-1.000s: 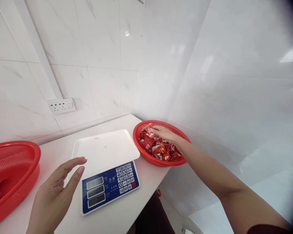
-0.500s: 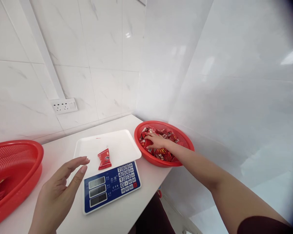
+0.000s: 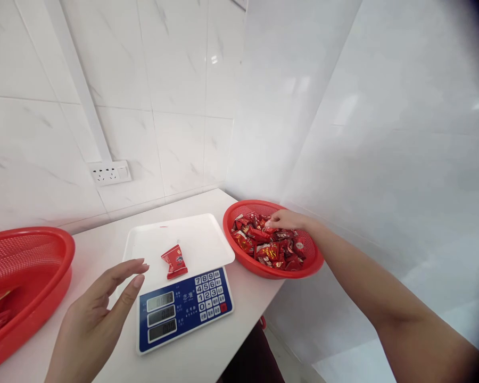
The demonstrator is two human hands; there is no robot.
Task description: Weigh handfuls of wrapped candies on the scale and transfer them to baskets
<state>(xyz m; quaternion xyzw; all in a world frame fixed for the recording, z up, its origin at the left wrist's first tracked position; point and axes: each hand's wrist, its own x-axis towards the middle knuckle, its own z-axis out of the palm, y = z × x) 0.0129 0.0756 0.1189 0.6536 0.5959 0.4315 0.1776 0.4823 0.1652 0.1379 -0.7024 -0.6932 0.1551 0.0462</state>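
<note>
My right hand (image 3: pixel 286 219) reaches into the right red basket (image 3: pixel 318 263), its fingers pinched on a small red snack packet (image 3: pixel 268 230) among the pile. How firmly the packet is held is partly hidden by the fingers. On the white pan (image 3: pixel 207 239) of a digital scale (image 3: pixel 186 308) lies a single red snack packet (image 3: pixel 175 261). My left hand (image 3: pixel 99 314) hovers left of the scale's pan, thumb and fingers apart with nothing between them.
A second red basket (image 3: pixel 64 260) with several packets at its bottom stands at the left edge of the white table (image 3: pixel 107 234). A wall socket (image 3: pixel 110 173) sits on the tiled wall behind. The right basket is close to the side wall.
My right hand has shifted right and towards the back of the basket, its spread fingers drawing together and uncovering more packets. My left hand stays much the same. The view has moved slightly.
</note>
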